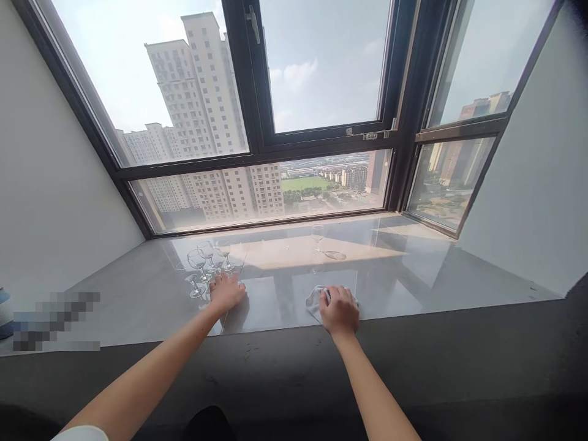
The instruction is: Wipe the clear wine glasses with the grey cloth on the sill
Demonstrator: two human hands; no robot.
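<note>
My right hand (340, 310) is closed over a crumpled white cloth (314, 300), pressing it on the glossy grey tile sill (275, 294) near the front edge. To the left, my left hand (227, 292) rests on the sill with its fingers apart. Several clear stemmed glasses (196, 261) are grouped just beyond and left of that hand; one short glass (196, 286) stands right beside its fingers. Whether the fingertips touch a glass I cannot tell. Farther back, a single clear stemmed glass (317, 237) stands in the sunlight, casting a shadow to its right.
Dark-framed windows (257, 153) rise behind the sill, with tall buildings outside. White walls (528, 184) bound both sides. At the far left stands a partly seen white and blue object (4, 312) beside a pixelated patch. The sill's front edge (275, 331) drops to a dark face.
</note>
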